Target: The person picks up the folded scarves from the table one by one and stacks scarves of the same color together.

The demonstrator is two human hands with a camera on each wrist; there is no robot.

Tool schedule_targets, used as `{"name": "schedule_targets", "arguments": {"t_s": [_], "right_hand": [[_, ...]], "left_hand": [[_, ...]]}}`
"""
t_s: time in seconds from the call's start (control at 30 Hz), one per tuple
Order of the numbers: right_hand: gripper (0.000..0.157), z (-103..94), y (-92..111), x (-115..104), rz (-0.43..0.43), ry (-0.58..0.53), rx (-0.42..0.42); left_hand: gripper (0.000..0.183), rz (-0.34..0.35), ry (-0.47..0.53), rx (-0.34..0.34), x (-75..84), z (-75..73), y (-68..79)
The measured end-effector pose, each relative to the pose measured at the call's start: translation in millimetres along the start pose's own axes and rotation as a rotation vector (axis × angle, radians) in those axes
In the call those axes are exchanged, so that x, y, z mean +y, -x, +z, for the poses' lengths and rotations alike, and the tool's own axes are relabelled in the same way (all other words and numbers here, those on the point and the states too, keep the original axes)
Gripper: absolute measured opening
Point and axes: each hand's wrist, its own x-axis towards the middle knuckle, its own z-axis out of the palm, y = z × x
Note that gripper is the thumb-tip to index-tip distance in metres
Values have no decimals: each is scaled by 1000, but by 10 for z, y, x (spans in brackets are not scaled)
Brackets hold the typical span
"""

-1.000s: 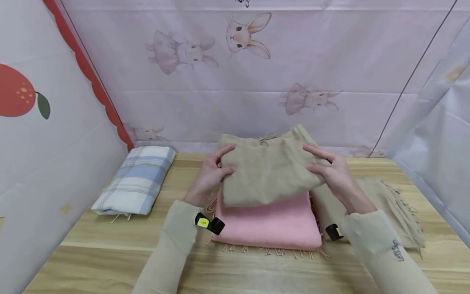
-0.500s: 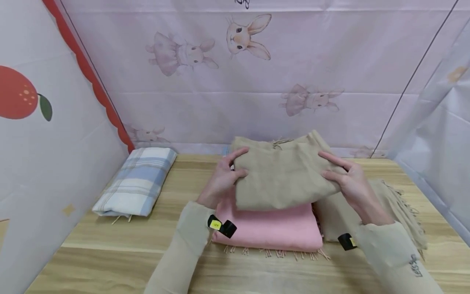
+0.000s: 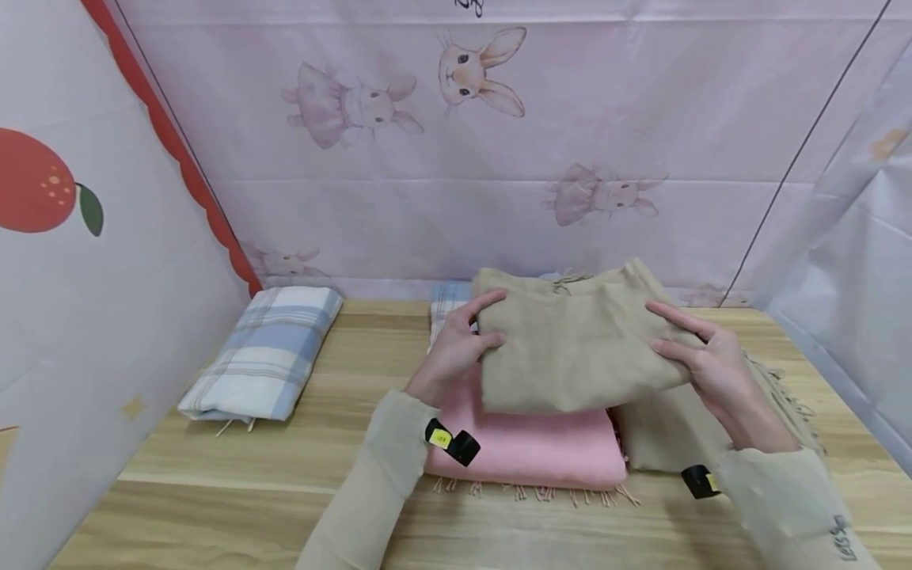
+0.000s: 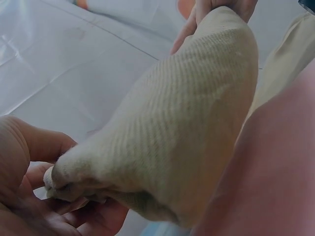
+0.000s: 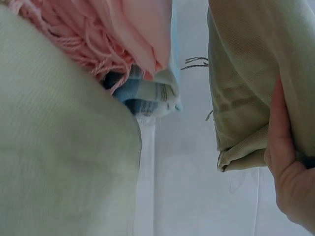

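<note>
My left hand [image 3: 459, 348] and right hand [image 3: 716, 368] grip opposite sides of a folded beige scarf [image 3: 577, 348], thumbs on its near face. It hangs tilted above a folded pink fringed scarf [image 3: 527, 451] and partly hides it. In the left wrist view, the fingers of my left hand [image 4: 29, 182] pinch a folded corner of the beige scarf [image 4: 172, 123]. The right wrist view shows my right hand [image 5: 290, 167] holding the other side, with a few fringe threads at its edge.
Another beige fringed scarf [image 3: 670, 431] lies at the right. A blue-and-white plaid cloth [image 3: 445, 297] shows behind the pink scarf. A folded plaid cloth [image 3: 267, 348] lies at the left of the wooden table [image 3: 214, 499]. A printed curtain [image 3: 356, 222] stands behind.
Both hands have carried the beige scarf to the right and slightly nearer. The plaid cloth behind the pink scarf has come into sight. The other cloths have not moved.
</note>
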Motion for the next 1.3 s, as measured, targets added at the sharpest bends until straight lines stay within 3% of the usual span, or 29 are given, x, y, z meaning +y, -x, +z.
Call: {"name": "schedule_targets", "arguments": {"t_s": [0.57,1.3], "right_hand": [[55,-244,138,-1,47,-20,-2],[55,-459,281,35,27,-59,37]], "left_hand": [[63,30,-9,-55,9,209,-35],[63,7,-1,-83,-6,439,-80]]}}
